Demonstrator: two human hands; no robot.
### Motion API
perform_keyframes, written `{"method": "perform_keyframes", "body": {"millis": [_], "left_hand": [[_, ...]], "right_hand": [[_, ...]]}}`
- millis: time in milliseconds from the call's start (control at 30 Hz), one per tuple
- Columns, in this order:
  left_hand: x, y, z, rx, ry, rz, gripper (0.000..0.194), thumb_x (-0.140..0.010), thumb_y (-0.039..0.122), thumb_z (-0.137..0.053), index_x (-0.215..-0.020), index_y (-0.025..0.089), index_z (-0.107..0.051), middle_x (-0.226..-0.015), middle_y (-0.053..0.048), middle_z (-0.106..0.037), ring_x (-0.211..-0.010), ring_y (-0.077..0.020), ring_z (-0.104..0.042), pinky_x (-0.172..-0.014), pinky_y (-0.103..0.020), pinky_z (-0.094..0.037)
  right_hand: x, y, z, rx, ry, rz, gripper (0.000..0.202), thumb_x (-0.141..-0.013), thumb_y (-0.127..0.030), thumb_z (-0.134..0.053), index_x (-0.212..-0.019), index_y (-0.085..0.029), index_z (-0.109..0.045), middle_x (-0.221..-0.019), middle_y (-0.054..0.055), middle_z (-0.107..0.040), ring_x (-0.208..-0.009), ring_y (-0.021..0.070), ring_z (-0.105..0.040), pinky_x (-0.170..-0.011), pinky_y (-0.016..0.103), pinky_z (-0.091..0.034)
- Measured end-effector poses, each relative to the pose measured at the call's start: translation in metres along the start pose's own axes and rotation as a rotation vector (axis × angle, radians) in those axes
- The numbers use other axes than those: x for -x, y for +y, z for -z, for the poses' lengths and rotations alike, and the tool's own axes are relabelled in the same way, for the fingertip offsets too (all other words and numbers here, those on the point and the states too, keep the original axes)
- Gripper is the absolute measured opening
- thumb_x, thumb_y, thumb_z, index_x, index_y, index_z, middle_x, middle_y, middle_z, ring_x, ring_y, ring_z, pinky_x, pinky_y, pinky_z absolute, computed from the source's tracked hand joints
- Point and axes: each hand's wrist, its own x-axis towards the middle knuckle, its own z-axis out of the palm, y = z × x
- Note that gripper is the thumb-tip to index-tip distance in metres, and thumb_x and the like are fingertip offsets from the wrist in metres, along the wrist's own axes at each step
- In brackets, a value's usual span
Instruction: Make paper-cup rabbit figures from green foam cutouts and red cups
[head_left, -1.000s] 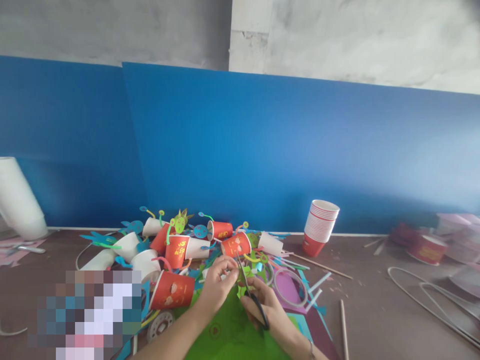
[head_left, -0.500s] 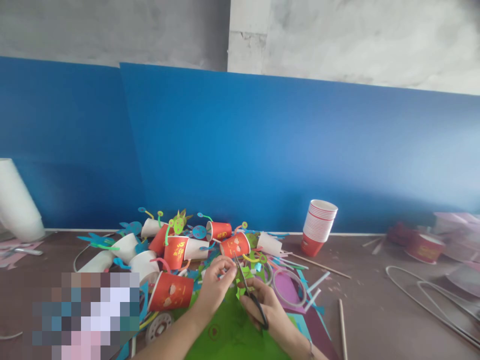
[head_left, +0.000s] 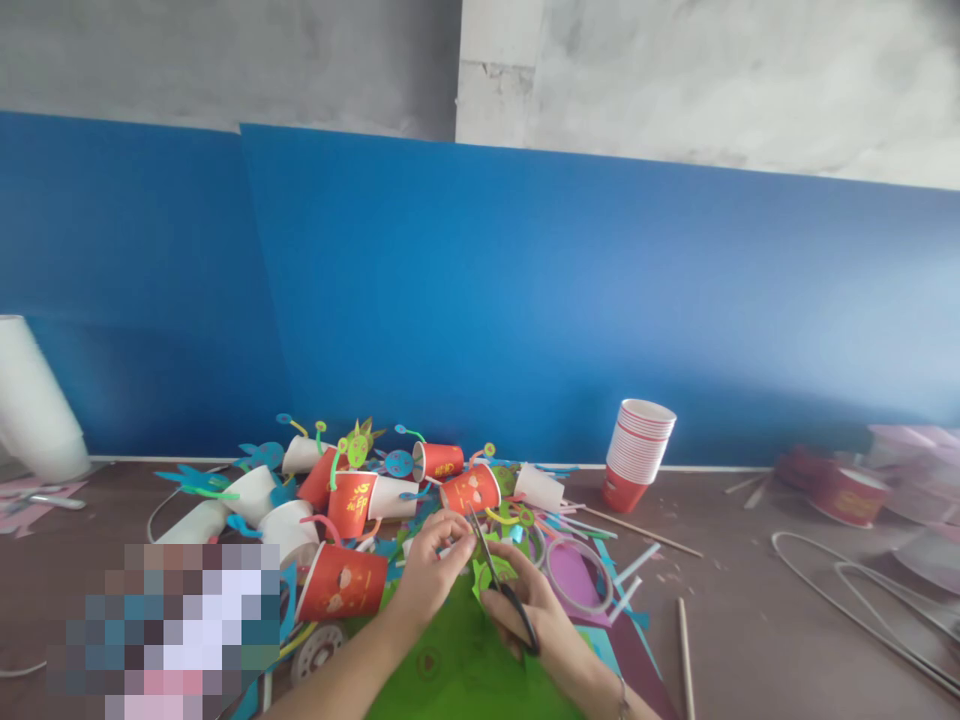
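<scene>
My right hand is closed around the black handle of a pair of scissors, whose blades point up and away towards my left fingertips. With thumb and fingers pinched together, my left hand is right beside the blade tips; what it pinches is too small to make out. A light green paper piece with a drawn round shape sits behind the scissors, between the two hands. Below them lies a large green sheet with a small dark mark on it.
Red and white paper cups with paper and pipe-cleaner parts crowd the left and middle. A cup stack stands behind on the right. Tape rolls, wooden sticks and a cable lie on the brown table.
My right index finger has stretched forward along the scissors, and more of the light green paper shows. My left hand stays almost in place.
</scene>
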Motion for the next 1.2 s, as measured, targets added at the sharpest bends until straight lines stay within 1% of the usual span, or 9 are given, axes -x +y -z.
{"method": "perform_keyframes", "body": {"millis": [100,200,333,600,933,1000,1067,1133,1200], "left_hand": [[0.000,-0.003,-0.001,0.000,0.015,0.000,0.026,-0.080,0.035,-0.051,-0.060,0.019,-0.053,-0.081,-0.005,-0.060,-0.077,-0.0196,-0.056,-0.067,-0.028,-0.040],[0.000,-0.003,-0.001,-0.005,0.023,-0.004,0.024,-0.080,0.033,-0.051,-0.061,0.019,-0.054,-0.080,-0.005,-0.060,-0.077,-0.0193,-0.056,-0.067,-0.028,-0.040],[0.001,-0.001,-0.001,-0.015,0.018,-0.008,0.026,-0.081,0.033,-0.052,-0.059,0.019,-0.052,-0.080,-0.004,-0.059,-0.078,-0.0193,-0.056,-0.068,-0.028,-0.040],[0.001,-0.002,-0.001,-0.026,0.028,-0.006,0.024,-0.080,0.032,-0.052,-0.060,0.020,-0.052,-0.081,-0.004,-0.060,-0.078,-0.0195,-0.056,-0.068,-0.028,-0.041],[0.001,0.001,-0.001,-0.023,0.036,0.000,0.027,-0.080,0.036,-0.052,-0.059,0.020,-0.053,-0.079,-0.005,-0.060,-0.076,-0.0197,-0.056,-0.067,-0.028,-0.041],[0.001,0.001,-0.001,-0.025,0.034,0.005,0.027,-0.081,0.037,-0.051,-0.059,0.020,-0.052,-0.080,-0.005,-0.060,-0.076,-0.0194,-0.056,-0.066,-0.028,-0.040],[0.001,0.002,0.001,-0.031,0.032,0.011,0.028,-0.081,0.037,-0.050,-0.059,0.020,-0.051,-0.079,-0.004,-0.059,-0.076,-0.0191,-0.055,-0.067,-0.028,-0.040],[0.001,0.002,0.001,-0.045,0.025,0.022,0.027,-0.080,0.036,-0.050,-0.059,0.020,-0.050,-0.075,-0.003,-0.057,-0.074,-0.0186,-0.054,-0.067,-0.027,-0.039],[0.002,0.002,0.002,-0.063,-0.002,0.049,0.024,-0.079,0.034,-0.049,-0.059,0.021,-0.049,-0.067,-0.001,-0.053,-0.067,-0.0171,-0.051,-0.062,-0.026,-0.038]], "right_hand": [[-0.001,0.002,0.000,0.010,-0.032,0.010,0.065,-0.070,-0.042,-0.074,-0.121,-0.015,-0.045,-0.042,-0.013,-0.045,-0.032,0.0052,-0.035,-0.032,0.015,-0.027],[-0.002,0.003,0.000,0.006,-0.055,0.016,0.068,-0.068,-0.045,-0.074,-0.121,-0.016,-0.044,-0.043,-0.014,-0.046,-0.033,0.0062,-0.037,-0.031,0.016,-0.030],[-0.003,0.004,-0.001,0.005,-0.033,-0.008,0.070,-0.065,-0.047,-0.077,-0.120,-0.017,-0.045,-0.046,-0.012,-0.049,-0.034,0.0066,-0.040,-0.033,0.016,-0.034],[-0.002,0.006,-0.001,-0.001,-0.044,0.022,0.067,-0.067,-0.050,-0.075,-0.118,-0.017,-0.046,-0.043,-0.013,-0.045,-0.032,0.0050,-0.036,-0.032,0.015,-0.027],[-0.005,0.006,-0.001,0.023,-0.038,0.017,0.073,-0.063,-0.054,-0.075,-0.117,-0.014,-0.046,-0.040,-0.014,-0.042,-0.030,0.0053,-0.035,-0.029,0.015,-0.027],[-0.006,0.006,-0.001,0.015,-0.020,0.025,0.072,-0.062,-0.056,-0.076,-0.114,-0.014,-0.049,-0.040,-0.014,-0.043,-0.029,0.0055,-0.035,-0.029,0.016,-0.026],[-0.007,0.005,0.000,-0.008,0.033,0.045,0.066,-0.061,-0.057,-0.076,-0.106,-0.015,-0.054,-0.041,-0.012,-0.045,-0.030,0.0055,-0.036,-0.030,0.017,-0.027],[-0.009,0.003,0.002,-0.055,0.124,0.084,0.060,-0.060,-0.059,-0.076,-0.095,-0.015,-0.057,-0.042,-0.010,-0.045,-0.032,0.0058,-0.037,-0.033,0.017,-0.028],[-0.010,0.001,0.004,-0.114,0.223,0.137,0.057,-0.058,-0.061,-0.077,-0.086,-0.016,-0.058,-0.042,-0.009,-0.044,-0.034,0.0063,-0.038,-0.035,0.018,-0.029]]}}
